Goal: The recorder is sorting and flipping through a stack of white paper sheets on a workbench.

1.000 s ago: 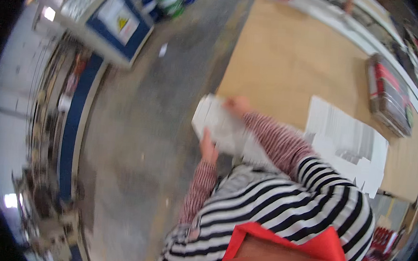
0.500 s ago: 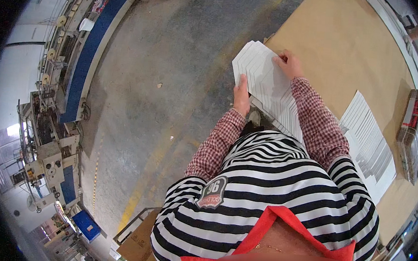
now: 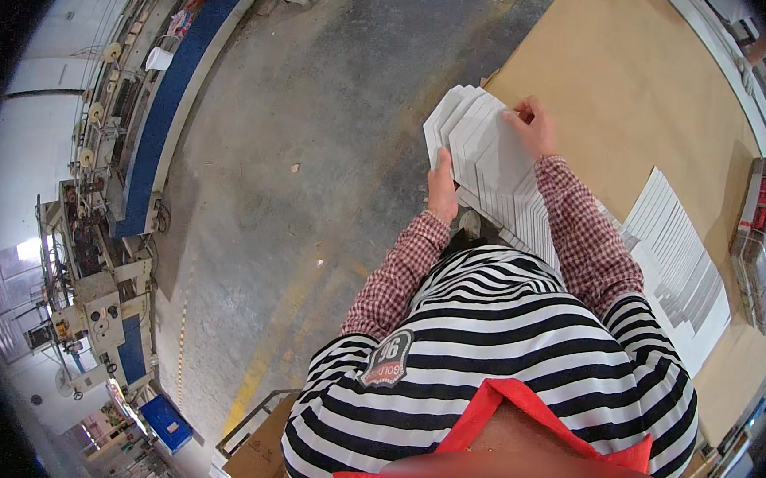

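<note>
The person is wearing a black-and-white horizontally striped top (image 3: pixel 517 355) with a red collar or hood (image 3: pixel 496 407) showing at the neck. A rounded dark patch with red and white markings (image 3: pixel 390 360) is sitting on the left shoulder. Red-and-white checked long sleeves (image 3: pixel 398 276) are reaching out from under the stripes, covering both forearms to the wrists. Both hands are bare.

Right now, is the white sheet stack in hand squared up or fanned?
Fanned: the white sheet stack shows stepped, offset edges between the left hand and right hand.
</note>
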### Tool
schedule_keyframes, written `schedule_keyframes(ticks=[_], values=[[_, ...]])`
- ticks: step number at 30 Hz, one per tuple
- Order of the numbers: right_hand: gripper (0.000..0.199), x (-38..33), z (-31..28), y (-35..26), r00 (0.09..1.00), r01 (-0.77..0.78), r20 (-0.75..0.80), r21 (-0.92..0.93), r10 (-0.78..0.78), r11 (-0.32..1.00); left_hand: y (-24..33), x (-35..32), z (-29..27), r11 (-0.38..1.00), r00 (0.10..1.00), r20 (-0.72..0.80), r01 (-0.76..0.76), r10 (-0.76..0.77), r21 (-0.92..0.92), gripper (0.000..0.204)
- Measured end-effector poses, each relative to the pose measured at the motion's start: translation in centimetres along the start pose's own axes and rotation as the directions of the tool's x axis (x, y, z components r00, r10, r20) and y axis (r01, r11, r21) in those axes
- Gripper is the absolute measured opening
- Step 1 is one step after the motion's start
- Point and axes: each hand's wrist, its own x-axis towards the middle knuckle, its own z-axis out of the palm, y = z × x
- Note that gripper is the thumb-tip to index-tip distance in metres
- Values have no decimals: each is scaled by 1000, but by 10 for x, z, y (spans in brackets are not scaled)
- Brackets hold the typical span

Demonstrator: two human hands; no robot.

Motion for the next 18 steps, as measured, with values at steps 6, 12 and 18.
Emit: schedule_keyframes(ticks=[6, 12, 18], values=[[41, 6, -9, 7, 951, 45, 299, -392, 81, 919, -3, -10, 8, 1000, 1000, -24, -15, 15, -20, 63], [45, 6, -20, 13, 953, -7, 283, -322, 103, 947, -3, -19, 13, 995, 998, 58, 42, -36, -93, 69], [44, 9, -14, 8, 946, 77, 321, -381, 53, 921, -10, -3, -2, 996, 996, -44, 71, -74, -58, 78]])
